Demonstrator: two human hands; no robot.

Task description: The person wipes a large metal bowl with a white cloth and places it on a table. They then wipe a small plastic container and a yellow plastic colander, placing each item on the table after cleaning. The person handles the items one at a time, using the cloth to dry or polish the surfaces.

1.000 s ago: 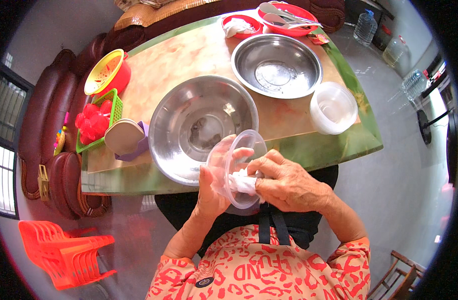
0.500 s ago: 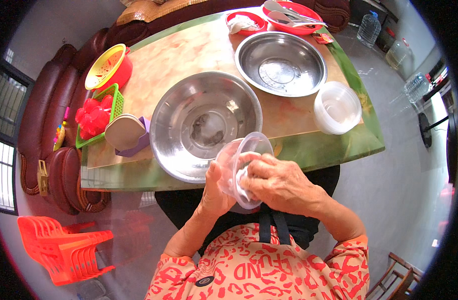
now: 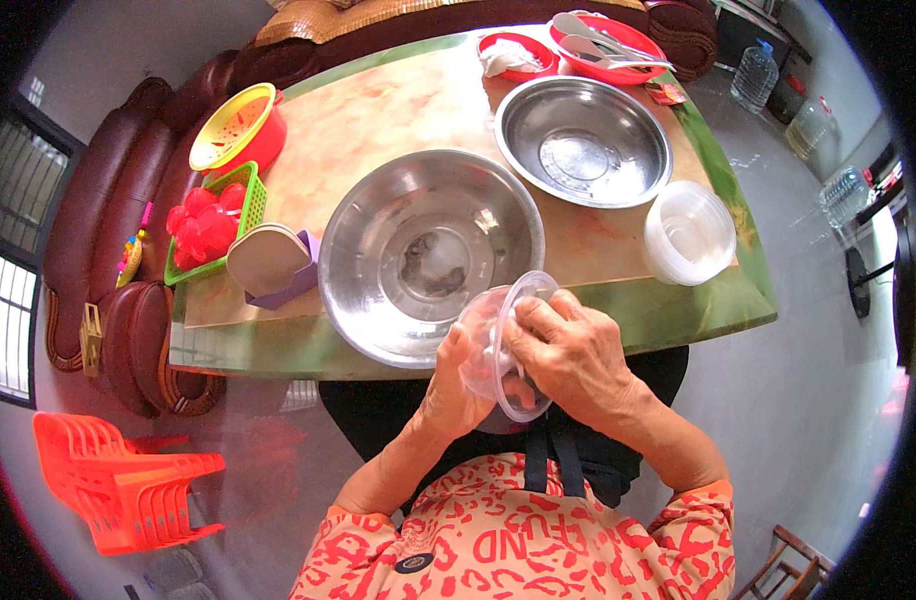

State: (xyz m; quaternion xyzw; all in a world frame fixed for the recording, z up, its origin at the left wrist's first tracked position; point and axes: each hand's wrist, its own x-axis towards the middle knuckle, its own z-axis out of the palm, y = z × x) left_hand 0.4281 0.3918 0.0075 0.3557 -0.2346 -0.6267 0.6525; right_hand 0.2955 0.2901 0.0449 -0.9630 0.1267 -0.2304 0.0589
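Note:
My left hand point(image 3: 456, 395) grips a clear plastic bowl point(image 3: 481, 312) from its outer side, thumb along the wall. The bowl is tipped on its side, its mouth facing right, just over the table's near edge. Into that mouth reaches my right hand point(image 3: 573, 350), fingers bent and pressed against the inside. A white cloth is bunched under them, mostly hidden now by the fingers and the bowl. Right behind the bowl stands a wide steel basin point(image 3: 368, 260) with wet-looking marks at its bottom. Stacked clear plastic bowls point(image 3: 690, 235) stand to the right.
A second steel basin point(image 3: 583, 187) sits farther back. Beyond it are a red bowl point(image 3: 546, 57) with white cloth and a red basin point(image 3: 640, 75) with ladles. On the left: a yellow colander point(image 3: 203, 150), green basket point(image 3: 256, 200) and purple box point(image 3: 288, 285). Orange stools point(image 3: 118, 500) stand on the floor.
The view has shifted slightly, so the table things appear a little right and lower. My right hand has shifted within the bowl, and the white cloth shows less. The left hand keeps its grip.

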